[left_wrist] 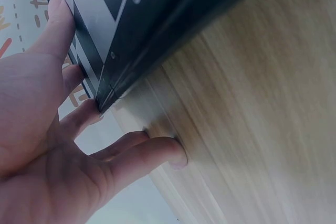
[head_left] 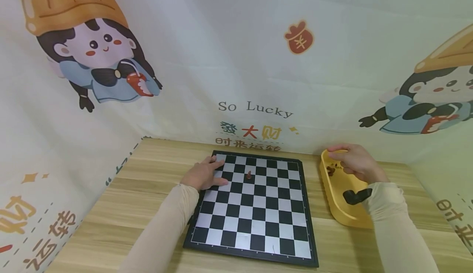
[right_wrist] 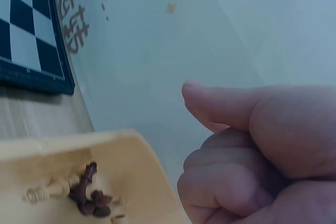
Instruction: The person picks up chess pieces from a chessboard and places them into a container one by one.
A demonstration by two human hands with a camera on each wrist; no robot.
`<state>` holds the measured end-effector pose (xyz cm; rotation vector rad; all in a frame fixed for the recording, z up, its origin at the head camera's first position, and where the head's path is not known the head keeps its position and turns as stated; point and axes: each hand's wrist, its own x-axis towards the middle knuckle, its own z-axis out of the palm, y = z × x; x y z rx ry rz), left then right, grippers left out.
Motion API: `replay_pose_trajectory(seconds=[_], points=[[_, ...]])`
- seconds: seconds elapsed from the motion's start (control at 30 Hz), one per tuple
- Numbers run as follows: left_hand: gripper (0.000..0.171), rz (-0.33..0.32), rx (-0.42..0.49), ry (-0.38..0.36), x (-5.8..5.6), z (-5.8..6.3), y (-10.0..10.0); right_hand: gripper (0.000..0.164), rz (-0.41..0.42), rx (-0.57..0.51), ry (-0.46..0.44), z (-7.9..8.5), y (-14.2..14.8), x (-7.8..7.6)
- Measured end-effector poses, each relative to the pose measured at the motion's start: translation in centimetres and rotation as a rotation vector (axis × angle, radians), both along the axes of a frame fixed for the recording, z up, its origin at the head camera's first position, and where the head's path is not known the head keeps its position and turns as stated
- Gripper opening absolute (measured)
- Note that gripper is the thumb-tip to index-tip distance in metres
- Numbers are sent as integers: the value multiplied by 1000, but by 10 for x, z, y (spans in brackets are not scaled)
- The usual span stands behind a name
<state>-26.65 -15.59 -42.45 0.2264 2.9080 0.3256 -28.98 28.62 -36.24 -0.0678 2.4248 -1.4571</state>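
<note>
My left hand (head_left: 202, 174) rests at the far left edge of a black-and-white chessboard (head_left: 255, 214), its fingers spread. In the left wrist view the thumb (left_wrist: 59, 24) lies over the board's top and other fingers reach down beside the edge to the table. One small reddish-brown chess piece (head_left: 249, 175) stands on the board near the far side. Over the far end of a yellow tray (head_left: 334, 211) is my right hand (head_left: 356, 162), its fingers curled and thumb stretched out, nothing visible in it. Dark and pale chess pieces (right_wrist: 86, 192) lie in the tray.
The wooden table (head_left: 144, 174) meets a white printed cloth (head_left: 207, 59) that rises behind it and at both sides. The tray stands to the right of the board, with a strip of table between them. A black wrist mount (head_left: 356, 196) overhangs the tray.
</note>
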Motion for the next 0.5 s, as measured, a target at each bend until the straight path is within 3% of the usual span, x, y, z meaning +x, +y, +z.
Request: replay_pose_trajectory(seconds=[0.5], points=[[80,-8,-5,8,1,1,0,48,54,13,-3,5,-44,4]])
